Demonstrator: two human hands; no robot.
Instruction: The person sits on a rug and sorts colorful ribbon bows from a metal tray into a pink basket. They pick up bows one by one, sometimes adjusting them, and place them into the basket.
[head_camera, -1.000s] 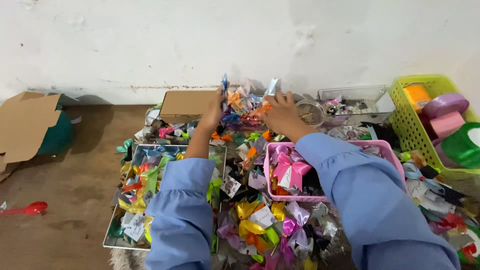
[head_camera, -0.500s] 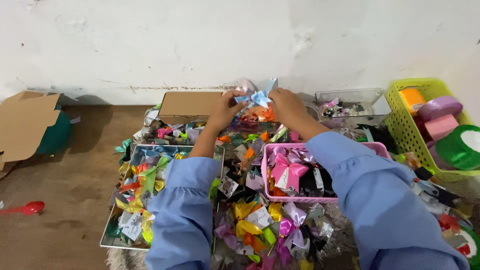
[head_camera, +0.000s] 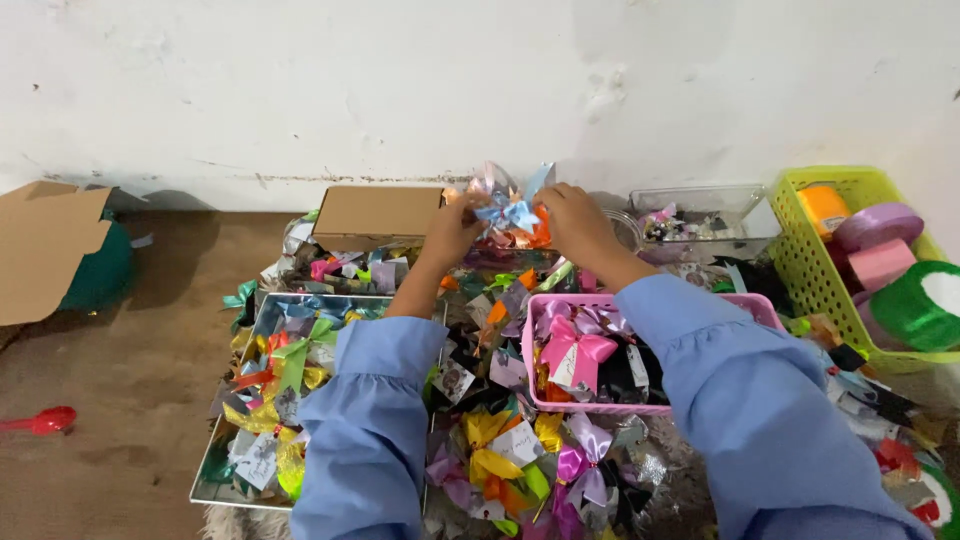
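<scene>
Fingers (head_camera: 470, 215) around glossy ribbon bows (head_camera: 510, 212) (crinkled)

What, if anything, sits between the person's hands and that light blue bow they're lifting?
Nothing visible does. The left hand and right hand close on the bunch of bows from either side, with the blue bow at its front, raised above the heap of bows below. Whether each hand touches the blue bow itself cannot be told.
</scene>
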